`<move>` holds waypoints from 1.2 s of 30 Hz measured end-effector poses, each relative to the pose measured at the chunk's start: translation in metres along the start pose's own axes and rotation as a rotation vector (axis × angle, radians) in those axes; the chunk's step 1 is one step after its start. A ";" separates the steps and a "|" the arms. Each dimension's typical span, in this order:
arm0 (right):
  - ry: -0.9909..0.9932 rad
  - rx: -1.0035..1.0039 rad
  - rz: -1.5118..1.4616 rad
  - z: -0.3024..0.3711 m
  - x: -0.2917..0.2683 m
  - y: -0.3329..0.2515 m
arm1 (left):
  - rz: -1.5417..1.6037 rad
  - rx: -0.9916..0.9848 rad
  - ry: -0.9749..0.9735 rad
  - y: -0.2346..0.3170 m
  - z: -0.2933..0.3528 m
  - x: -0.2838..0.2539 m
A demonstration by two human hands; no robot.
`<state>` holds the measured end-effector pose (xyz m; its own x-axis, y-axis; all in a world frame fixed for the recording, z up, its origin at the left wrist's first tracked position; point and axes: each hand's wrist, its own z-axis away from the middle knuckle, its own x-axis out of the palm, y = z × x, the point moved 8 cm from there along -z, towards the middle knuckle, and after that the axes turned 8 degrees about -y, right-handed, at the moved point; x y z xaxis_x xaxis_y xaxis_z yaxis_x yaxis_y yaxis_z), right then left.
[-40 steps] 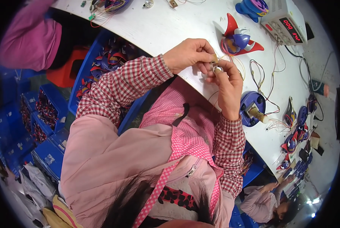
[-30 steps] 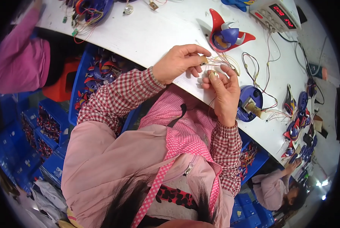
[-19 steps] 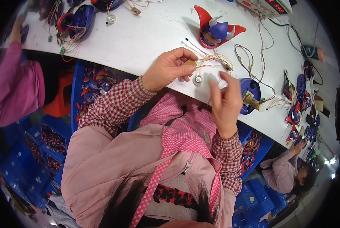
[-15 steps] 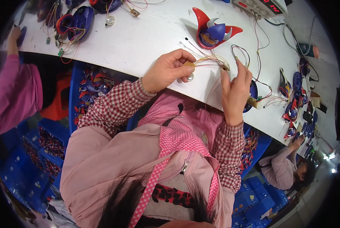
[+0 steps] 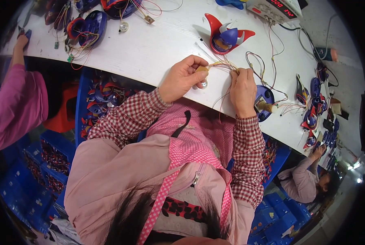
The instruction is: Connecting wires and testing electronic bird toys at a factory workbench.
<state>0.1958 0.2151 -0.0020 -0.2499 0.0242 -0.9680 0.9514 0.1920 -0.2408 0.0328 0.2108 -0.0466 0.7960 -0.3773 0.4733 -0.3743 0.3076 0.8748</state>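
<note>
My left hand (image 5: 181,78) pinches a small brown circuit board (image 5: 202,69) between thumb and fingers above the table's near edge. A round silvery disc (image 5: 204,84) shows just under its fingertips. From the board a bundle of thin coloured wires (image 5: 221,64) runs right, into the closed fingers of my right hand (image 5: 243,93). What sits at the wires' far end inside those fingers is hidden. Beyond both hands stands a red, purple and white plastic toy part (image 5: 227,40). Beside my right wrist lies a purple shell (image 5: 265,93) with a yellowish cylindrical part (image 5: 267,107).
A bench power supply (image 5: 270,11) with leads stands at the back right of the white table (image 5: 150,53). Wired purple shells (image 5: 93,27) lie at left, more parts (image 5: 315,102) at right. Blue bins (image 5: 82,92) sit below. Co-workers (image 5: 17,102) work on either side.
My right hand has closed from spread fingers onto the wires and shifted slightly left. My left hand keeps its pinch on the circuit board. The view has shifted a little.
</note>
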 end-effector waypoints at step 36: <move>-0.299 0.228 -1.610 0.049 0.046 -0.004 | -0.063 -0.114 0.187 -0.005 0.017 0.014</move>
<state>0.1892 0.1675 -0.0485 -0.9273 -0.2274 0.2972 -0.2212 -0.3077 -0.9254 0.0382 0.1890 -0.0427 0.8946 -0.2334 0.3809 -0.2731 0.3891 0.8798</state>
